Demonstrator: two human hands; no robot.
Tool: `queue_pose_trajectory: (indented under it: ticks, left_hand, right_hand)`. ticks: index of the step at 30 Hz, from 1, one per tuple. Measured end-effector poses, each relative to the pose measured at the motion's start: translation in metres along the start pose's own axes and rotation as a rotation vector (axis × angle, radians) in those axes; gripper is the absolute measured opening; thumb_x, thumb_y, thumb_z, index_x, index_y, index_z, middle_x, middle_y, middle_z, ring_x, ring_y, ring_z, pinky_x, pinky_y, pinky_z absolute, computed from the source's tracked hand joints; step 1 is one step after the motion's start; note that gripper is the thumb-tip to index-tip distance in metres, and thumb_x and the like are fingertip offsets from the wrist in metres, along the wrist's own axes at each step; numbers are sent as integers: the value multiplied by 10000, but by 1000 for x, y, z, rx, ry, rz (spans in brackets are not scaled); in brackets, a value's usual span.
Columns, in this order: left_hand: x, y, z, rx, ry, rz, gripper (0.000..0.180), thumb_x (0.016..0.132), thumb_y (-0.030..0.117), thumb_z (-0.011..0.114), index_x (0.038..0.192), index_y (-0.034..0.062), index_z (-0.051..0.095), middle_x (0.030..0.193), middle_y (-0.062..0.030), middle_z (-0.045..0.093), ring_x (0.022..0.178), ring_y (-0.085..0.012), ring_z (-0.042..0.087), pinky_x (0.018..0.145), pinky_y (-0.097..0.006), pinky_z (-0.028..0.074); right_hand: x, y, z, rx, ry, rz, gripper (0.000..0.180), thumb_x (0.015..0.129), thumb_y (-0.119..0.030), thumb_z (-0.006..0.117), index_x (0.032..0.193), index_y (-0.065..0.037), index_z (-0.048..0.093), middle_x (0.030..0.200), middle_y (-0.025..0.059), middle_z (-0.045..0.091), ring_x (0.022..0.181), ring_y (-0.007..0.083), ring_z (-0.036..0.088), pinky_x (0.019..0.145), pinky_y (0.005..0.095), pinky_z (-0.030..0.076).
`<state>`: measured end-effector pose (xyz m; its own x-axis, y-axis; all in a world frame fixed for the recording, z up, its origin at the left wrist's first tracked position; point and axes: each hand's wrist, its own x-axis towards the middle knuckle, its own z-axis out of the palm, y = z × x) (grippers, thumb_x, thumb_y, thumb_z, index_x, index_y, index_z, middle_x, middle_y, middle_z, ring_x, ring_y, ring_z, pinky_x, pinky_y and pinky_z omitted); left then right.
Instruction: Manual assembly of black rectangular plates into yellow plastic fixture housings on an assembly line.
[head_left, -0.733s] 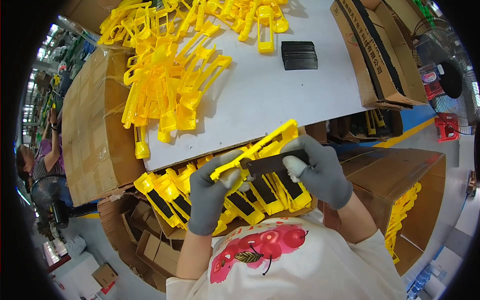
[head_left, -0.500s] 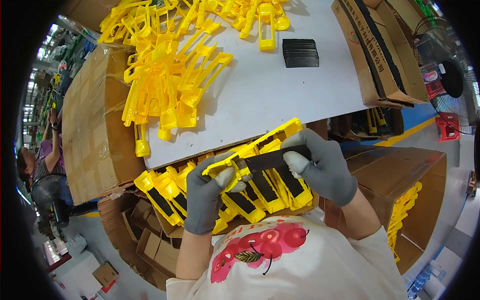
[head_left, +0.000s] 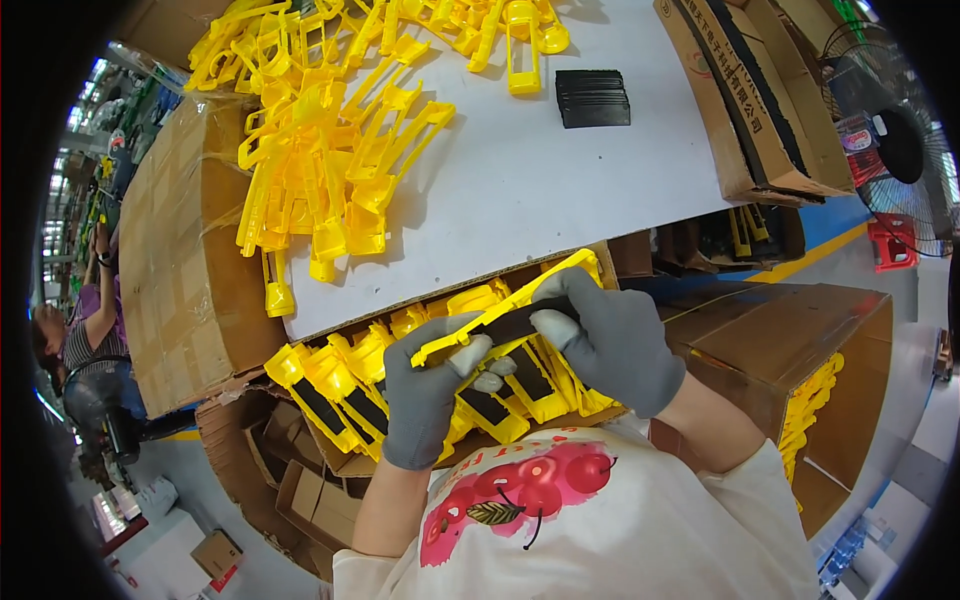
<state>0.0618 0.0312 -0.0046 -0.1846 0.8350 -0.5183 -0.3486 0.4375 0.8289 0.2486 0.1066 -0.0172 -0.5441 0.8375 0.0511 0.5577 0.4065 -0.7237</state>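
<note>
Yellow frame [head_left: 505, 306] and black strip [head_left: 514, 325] held over a brown box [head_left: 345, 463]

The left hand [head_left: 420, 390] wears a grey glove. It grips the near end of the yellow frame. The right hand [head_left: 618, 345] has a grey glove too. It pinches the black strip, right by the far end of the frame. The strip lies along the frame, but I cannot tell if it is stuck on.

Under both hands, the brown box holds lots of filled frames [head_left: 537, 384]. They lean in a row, and many have a black strip in them. To the right, a wide cardboard box [head_left: 790, 328] has more yellow pieces [head_left: 817, 405] inside. Down on the left, a torn box [head_left: 235, 465] holds smaller boxes [head_left: 325, 505]. A big taped box [head_left: 185, 250] stands beside the table, and I cannot see inside it.

On the white table [head_left: 500, 190] is a big heap of yellow frames [head_left: 305, 180]. A neat stack of black strips [head_left: 593, 99] lies to the right of the heap. Further right is a long open box [head_left: 700, 85] with something black along its inside.
</note>
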Motion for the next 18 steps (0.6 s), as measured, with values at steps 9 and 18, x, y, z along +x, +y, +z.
queue_pose_trajectory:
  ticks: [9, 18]
  left_hand:
    - [-8, 6, -27, 153, -67, 57, 215, 842, -44, 650, 1054, -78, 645, 844, -130, 678, 666, -180, 684, 548, -239, 536]
    - [-24, -1, -31, 264, 17, -188, 155, 828, -35, 673, 979, -55, 649, 761, -101, 670, 623, -140, 667, 496, -213, 519]
  right_hand:
    - [-3, 12, -8, 135, -169, 48, 327, 757, -254, 790, 999, -61, 683, 728, 116, 640, 632, 242, 634, 596, 302, 499]
    - [-49, 8, 27, -3, -161, 63, 297, 775, -334, 766, 839, -66, 656, 633, 108, 609, 535, 269, 601, 497, 332, 467]
